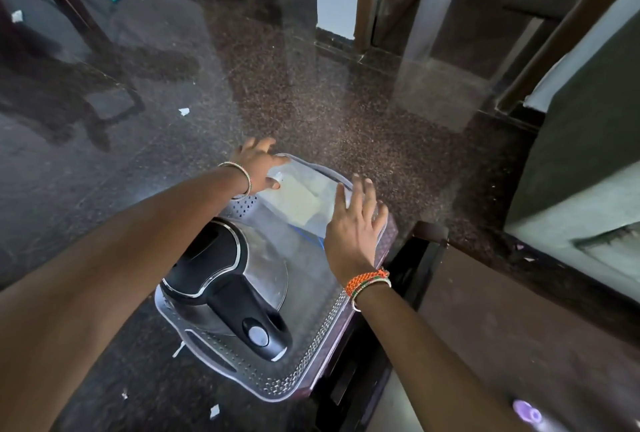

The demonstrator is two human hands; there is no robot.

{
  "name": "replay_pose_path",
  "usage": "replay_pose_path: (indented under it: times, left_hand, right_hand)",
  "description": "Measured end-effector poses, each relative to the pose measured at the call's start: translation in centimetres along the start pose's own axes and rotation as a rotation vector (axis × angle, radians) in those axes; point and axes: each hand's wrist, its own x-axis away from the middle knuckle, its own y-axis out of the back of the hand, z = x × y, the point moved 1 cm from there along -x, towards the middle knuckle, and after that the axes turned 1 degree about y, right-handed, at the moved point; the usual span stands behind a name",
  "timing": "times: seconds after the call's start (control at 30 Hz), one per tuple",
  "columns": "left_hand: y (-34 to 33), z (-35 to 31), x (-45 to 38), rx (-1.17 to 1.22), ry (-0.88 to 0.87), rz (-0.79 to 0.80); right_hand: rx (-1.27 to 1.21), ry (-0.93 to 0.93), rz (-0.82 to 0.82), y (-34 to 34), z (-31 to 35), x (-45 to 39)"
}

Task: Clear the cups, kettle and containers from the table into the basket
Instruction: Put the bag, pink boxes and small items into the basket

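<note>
A clear plastic container [304, 194] with something pale inside sits tilted at the far end of the perforated white basket [304, 372]. My left hand [258, 163] grips its far left corner, thumb on top. My right hand [353, 231] presses against its right edge with fingers spread. A steel kettle [270, 279] with a black handle lies in the near half of the basket, below my forearms. The basket stands on the dark floor beside the table's corner.
The dark brown table [502, 321] runs along the right, with a small purple object [526, 411] near its front. Paper scraps [183, 111] lie on the polished floor. Chair legs [104, 113] stand at the left and a grey upholstered piece [588, 154] at the right.
</note>
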Motion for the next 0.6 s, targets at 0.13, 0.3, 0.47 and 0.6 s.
replay_pose_path:
  times: [0.13, 0.3, 0.47, 0.6]
  left_hand:
    - [-1.0, 0.8, 0.4, -0.158, 0.022, 0.142]
    - [-1.1, 1.5, 0.2, -0.157, 0.054, 0.200]
    - [0.8, 0.0, 0.5, -0.122, 0.054, 0.075]
    - [3.9, -3.7, 2.3, 0.324, -0.063, -0.176]
  right_hand:
    - [0.069, 0.278, 0.144, -1.1, -0.9, 0.4]
    - [-0.004, 0.254, 0.270, -1.1, -1.3, 0.2]
    - [-0.100, 0.280, 0.205, 1.5, -1.1, 0.2]
    - [-0.229, 0.231, 0.038, 4.9, -2.7, 1.6]
